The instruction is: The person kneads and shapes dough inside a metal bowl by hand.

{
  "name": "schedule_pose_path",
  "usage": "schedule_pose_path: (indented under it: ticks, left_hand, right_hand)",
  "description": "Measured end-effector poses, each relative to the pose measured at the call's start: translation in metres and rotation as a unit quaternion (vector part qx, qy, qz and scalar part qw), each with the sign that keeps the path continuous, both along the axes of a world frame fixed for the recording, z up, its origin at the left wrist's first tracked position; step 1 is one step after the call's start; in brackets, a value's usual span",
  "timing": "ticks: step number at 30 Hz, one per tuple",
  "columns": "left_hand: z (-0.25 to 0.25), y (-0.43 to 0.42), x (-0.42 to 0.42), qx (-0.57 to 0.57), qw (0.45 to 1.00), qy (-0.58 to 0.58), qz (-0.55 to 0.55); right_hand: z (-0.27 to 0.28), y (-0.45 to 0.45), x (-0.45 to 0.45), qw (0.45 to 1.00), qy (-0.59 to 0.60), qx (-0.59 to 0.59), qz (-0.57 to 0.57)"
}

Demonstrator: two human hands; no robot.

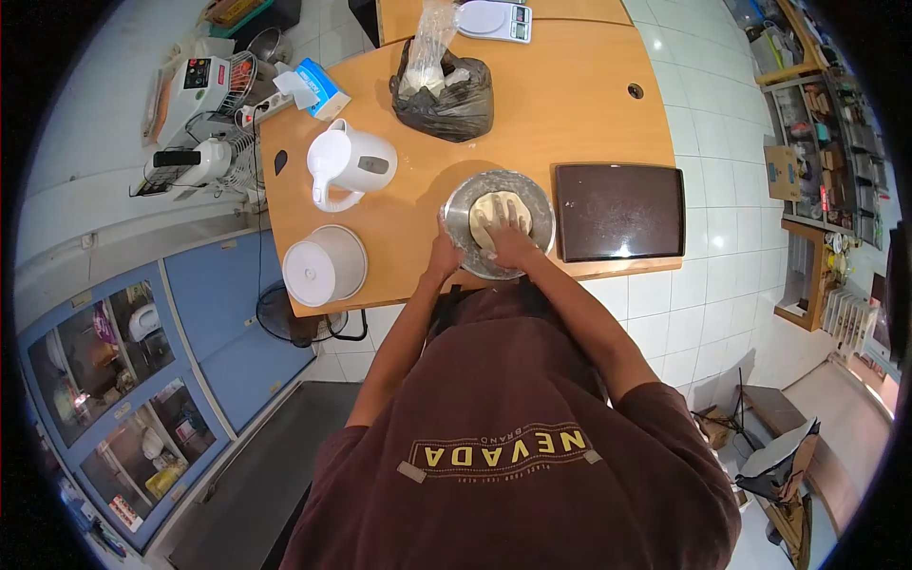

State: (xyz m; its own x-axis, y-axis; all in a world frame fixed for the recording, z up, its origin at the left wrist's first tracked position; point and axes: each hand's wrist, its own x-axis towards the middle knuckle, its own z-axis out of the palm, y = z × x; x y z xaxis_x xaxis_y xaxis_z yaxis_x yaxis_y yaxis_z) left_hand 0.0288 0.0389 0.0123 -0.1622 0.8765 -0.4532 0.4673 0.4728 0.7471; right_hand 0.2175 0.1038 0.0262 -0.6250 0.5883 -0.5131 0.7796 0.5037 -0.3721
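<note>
A round metal bowl (458, 211) stands near the front edge of the wooden table, with a pale lump of dough (492, 206) inside it. My left hand (446, 250) grips the bowl at its lower left side; part of its fingers is hidden against the wall. Over the dough lies my right hand (511, 237), its fingers spread and pressed on the top of the lump. Flour or dough residue whitens the fingers and the bowl's inner wall.
Right of the bowl lies a dark baking tray (622, 213). On the left stand a white kettle (353, 163) and a white lidded tub (325, 266). Behind are a black plastic bag (445, 109), a kitchen scale (495, 20) and a blue-and-white box (321, 88) on the wooden table (579, 95).
</note>
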Motion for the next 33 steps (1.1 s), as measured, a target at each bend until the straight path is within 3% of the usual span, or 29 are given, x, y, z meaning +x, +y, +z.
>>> schedule_pose_path:
  ticks: [5, 7, 11, 14, 16, 20, 23, 29, 33]
  left_hand:
    - [-0.007, -0.005, -0.001, 0.041, 0.999, -0.012, -0.004]
    - [-0.004, -0.004, 0.0, 0.005, 1.0, -0.01, 0.001]
    - [0.003, -0.005, 0.004, -0.005, 1.0, -0.012, 0.019]
    - [-0.019, -0.009, 0.001, 0.041, 0.999, 0.017, 0.009]
    - [-0.024, -0.012, 0.004, 0.031, 0.999, -0.002, 0.032]
    - [-0.005, -0.008, 0.013, -0.034, 0.998, 0.015, 0.043]
    - [-0.009, -0.005, 0.007, -0.065, 0.997, -0.001, 0.03]
    - [-0.017, -0.016, 0.013, -0.028, 0.999, -0.007, 0.036]
    - [-0.024, -0.019, 0.009, -0.078, 0.996, -0.023, 0.038]
  right_hand:
    - [0.014, 0.007, -0.012, 0.999, -0.046, -0.019, 0.005]
    - [0.01, 0.013, -0.011, 0.998, -0.049, -0.03, 0.021]
    - [-0.031, 0.024, 0.0, 0.996, 0.046, -0.068, 0.014]
    - [-0.061, 0.033, 0.01, 0.987, 0.135, -0.081, -0.026]
    - [-0.024, 0.027, 0.015, 0.984, 0.123, -0.04, -0.123]
    - [-0.019, 0.013, 0.014, 0.987, 0.049, -0.104, -0.11]
    - [-0.012, 0.001, 0.014, 0.998, -0.025, 0.029, -0.046]
    - [-0.008, 0.014, 0.004, 0.996, -0.024, -0.049, -0.07]
    - [-0.035, 0.028, 0.008, 0.995, 0.011, -0.079, -0.064]
